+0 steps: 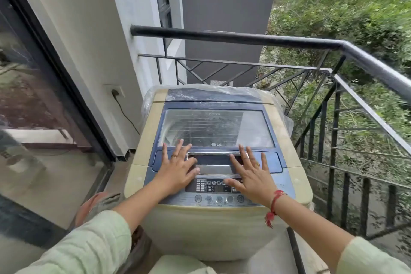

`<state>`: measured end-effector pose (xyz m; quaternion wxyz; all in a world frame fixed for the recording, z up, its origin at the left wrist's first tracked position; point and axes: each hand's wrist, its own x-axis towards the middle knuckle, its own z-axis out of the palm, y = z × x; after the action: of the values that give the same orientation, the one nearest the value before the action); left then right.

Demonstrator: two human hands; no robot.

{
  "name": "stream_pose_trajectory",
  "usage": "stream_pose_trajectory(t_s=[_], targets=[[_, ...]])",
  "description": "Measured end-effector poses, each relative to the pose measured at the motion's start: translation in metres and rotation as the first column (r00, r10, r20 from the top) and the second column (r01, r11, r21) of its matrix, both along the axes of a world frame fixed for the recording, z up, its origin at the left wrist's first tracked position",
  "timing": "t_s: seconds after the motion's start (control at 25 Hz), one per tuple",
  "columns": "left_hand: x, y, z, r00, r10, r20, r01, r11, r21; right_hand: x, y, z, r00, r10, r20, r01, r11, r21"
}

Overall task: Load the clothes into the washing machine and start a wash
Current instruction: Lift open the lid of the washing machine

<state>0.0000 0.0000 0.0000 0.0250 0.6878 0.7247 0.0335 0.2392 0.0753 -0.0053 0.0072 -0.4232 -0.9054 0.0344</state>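
Washing machine (pixel 213 229) loading looks not yet begun: its lid (pixel 215 129) is down, so opening it is, by my reading, the step in hand.

The left hand (pixel 178 171) lies flat with fingers spread on the lid's blue front band, fingertips reaching the window. The right hand (pixel 251 173) is spread the same way over the right end of the silver handle (pixel 211 162), thumb lying across the control panel (pixel 213 187). Neither hand holds anything.

To lift well, the fingers should curl under the handle near its middle, so the lid rises evenly. The thumb should come off the panel so no button gets pressed early. The plastic sheet (pixel 222 91) bunched over the rear could hinder the lid as it opens.

The machine is a cream top-loader with a blue top and a ribbed clear window, dusty-looking, with a row of round buttons at the front edge. It stands on a narrow balcony between a white wall with a socket (pixel 115 92) and a black railing (pixel 244 39). A pinkish-grey bundle (pixel 97 204) low on its left may be the clothes; I cannot tell.
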Motion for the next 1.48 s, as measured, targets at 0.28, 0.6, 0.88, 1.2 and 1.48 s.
stream_pose_trajectory(t_s=[0.28,0.6,0.88,1.2,1.48], targets=[[0.002,0.0,0.007,0.999,-0.008,0.043,0.008,1.0,-0.017,-0.011,0.01,0.016,0.997,-0.05,-0.053,0.043,0.991,-0.126],[-0.022,0.02,0.052,0.996,-0.056,-0.066,0.07,0.97,0.233,-0.016,0.047,0.082,0.986,-0.036,-0.164,0.001,0.979,-0.204],[-0.047,0.057,0.07,0.937,0.137,-0.322,0.176,0.611,0.772,-0.037,0.092,0.161,0.939,0.034,-0.342,-0.033,0.999,0.008],[-0.076,0.145,0.137,0.961,0.18,-0.21,0.066,0.587,0.807,-0.079,0.143,0.162,0.848,0.071,-0.526,0.295,0.761,0.578],[-0.107,0.221,0.186,0.982,0.135,-0.132,-0.002,0.708,0.706,-0.132,0.23,0.183,0.753,0.094,-0.651,0.462,0.629,0.625]])
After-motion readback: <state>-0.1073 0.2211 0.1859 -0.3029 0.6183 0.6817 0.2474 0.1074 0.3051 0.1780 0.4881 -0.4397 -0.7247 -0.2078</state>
